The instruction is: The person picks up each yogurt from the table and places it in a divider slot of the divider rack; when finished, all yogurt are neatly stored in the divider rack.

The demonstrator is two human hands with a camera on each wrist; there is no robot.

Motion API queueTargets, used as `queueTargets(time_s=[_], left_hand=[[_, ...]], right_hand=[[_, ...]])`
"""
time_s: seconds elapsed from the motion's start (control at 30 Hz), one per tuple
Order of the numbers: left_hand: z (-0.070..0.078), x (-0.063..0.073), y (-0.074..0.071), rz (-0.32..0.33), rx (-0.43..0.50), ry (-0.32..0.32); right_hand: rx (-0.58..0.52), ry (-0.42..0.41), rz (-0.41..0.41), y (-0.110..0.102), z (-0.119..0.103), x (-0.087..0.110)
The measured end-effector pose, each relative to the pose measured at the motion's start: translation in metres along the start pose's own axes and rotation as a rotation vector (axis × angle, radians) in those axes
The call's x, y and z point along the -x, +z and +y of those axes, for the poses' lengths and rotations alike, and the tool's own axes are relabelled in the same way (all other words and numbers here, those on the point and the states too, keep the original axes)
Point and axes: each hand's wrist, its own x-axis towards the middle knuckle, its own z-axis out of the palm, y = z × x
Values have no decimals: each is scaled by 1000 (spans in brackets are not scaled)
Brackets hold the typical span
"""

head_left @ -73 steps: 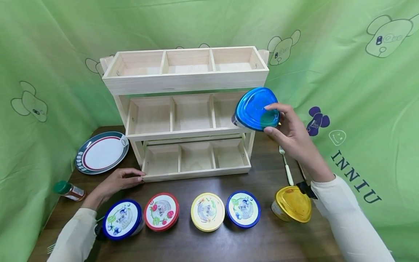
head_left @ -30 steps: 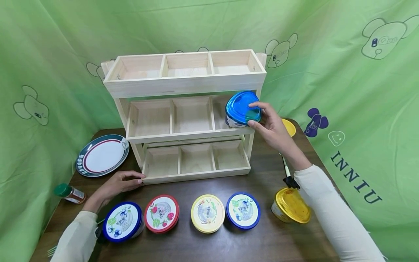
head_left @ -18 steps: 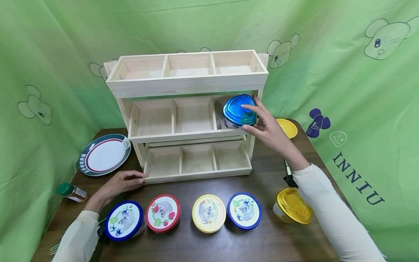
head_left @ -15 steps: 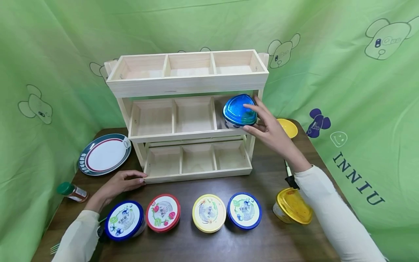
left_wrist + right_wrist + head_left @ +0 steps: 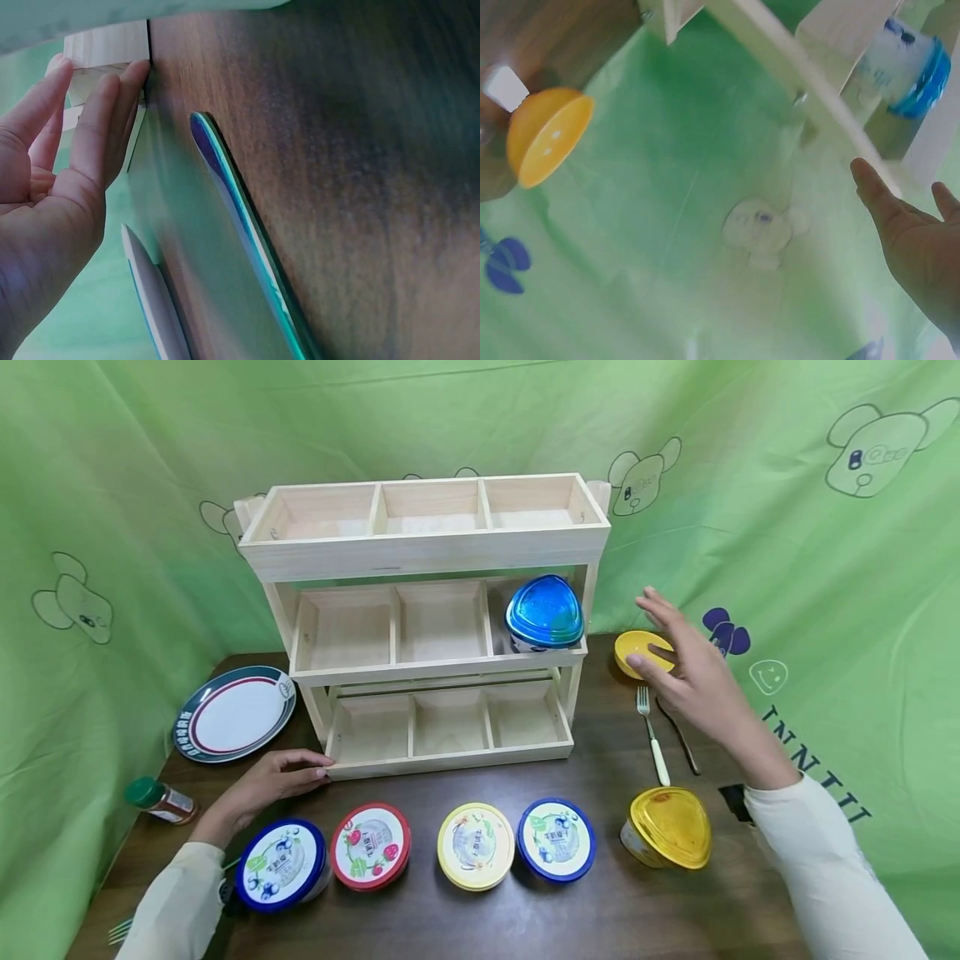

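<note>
A tub with a shiny blue lid (image 5: 545, 612) stands in the right compartment of the middle tier of a wooden three-tier rack (image 5: 427, 558). To the right of the rack my right hand (image 5: 693, 681) is in the air, fingers spread and holding nothing, over a yellow bowl (image 5: 643, 653). In the right wrist view the blue-lidded tub (image 5: 907, 67) is apart from my right hand (image 5: 922, 247). My left hand (image 5: 273, 783) touches the front left corner of the lowest tier with its fingertips; the left wrist view shows those fingers (image 5: 101, 124) nearly straight against the wood.
Along the front stand a blue-lidded round tub (image 5: 281, 864), a red one (image 5: 371, 846), a pale yellow one (image 5: 476, 846), another blue one (image 5: 557, 840) and a yellow-lidded tub (image 5: 670, 828). A fork (image 5: 652, 739) lies right, a plate (image 5: 236, 713) and green-capped jar (image 5: 161, 800) left.
My right hand carried the blue-lidded tub leftward into the middle tier's right compartment, let go of it and drew back to the right. My left hand has stayed at the rack's corner.
</note>
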Motion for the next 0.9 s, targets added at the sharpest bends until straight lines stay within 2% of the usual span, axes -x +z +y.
queueTargets(time_s=[0.17,0.33,0.7,0.8,0.9], left_hand=[[-1,4,-2,17,-7,-5],[0,5,-2,16,-12,1],[2,3,0,19,-15,9],[2,1,1,19,-10,7],[1,-1,1,18,-8,1]], right_hand=[[-101,84,41,-15,17,26],[-108,168,63,-23,36,56],[-150,173,115,-21,60,106],[-256,156,139,-19,64,119],[-439,130,161,-16,69,133]])
